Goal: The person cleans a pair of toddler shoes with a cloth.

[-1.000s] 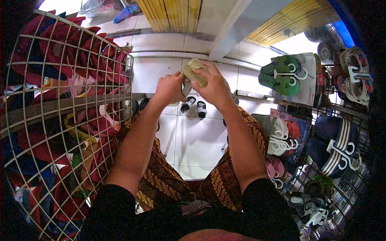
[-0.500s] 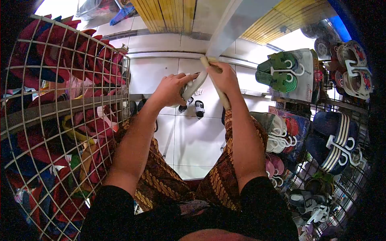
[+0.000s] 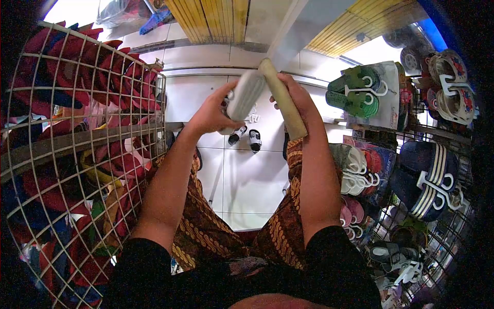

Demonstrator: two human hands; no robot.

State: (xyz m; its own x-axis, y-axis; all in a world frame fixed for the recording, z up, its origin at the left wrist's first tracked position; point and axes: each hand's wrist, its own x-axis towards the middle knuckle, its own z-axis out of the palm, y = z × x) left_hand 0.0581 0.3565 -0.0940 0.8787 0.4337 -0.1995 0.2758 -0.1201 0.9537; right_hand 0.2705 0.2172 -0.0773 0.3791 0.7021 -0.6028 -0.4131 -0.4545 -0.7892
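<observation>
My left hand (image 3: 210, 112) is wrapped round a pale grey sandal (image 3: 246, 96), whose sole faces me and is slightly blurred. A beige rolled cloth (image 3: 284, 100) slants beside it, its upper end close to the sandal's tip. My right hand (image 3: 297, 96) holds this cloth from the right side, fingers curled behind it, and its lower end lies along my wrist. Below the hands, two small black-and-white sandals (image 3: 254, 140) rest on the white tiled floor.
On the left stands a wire rack (image 3: 87, 129) with red and blue items behind it. Green slippers (image 3: 355, 92), navy striped slippers (image 3: 429, 180) and other footwear hang on the right. A grey post (image 3: 290, 33) rises ahead, near yellow slatted panels (image 3: 206, 18).
The grey sandal has turned so more of its sole shows. The cloth's lower end has swung right, over my right wrist, and my right hand has shifted slightly down and right.
</observation>
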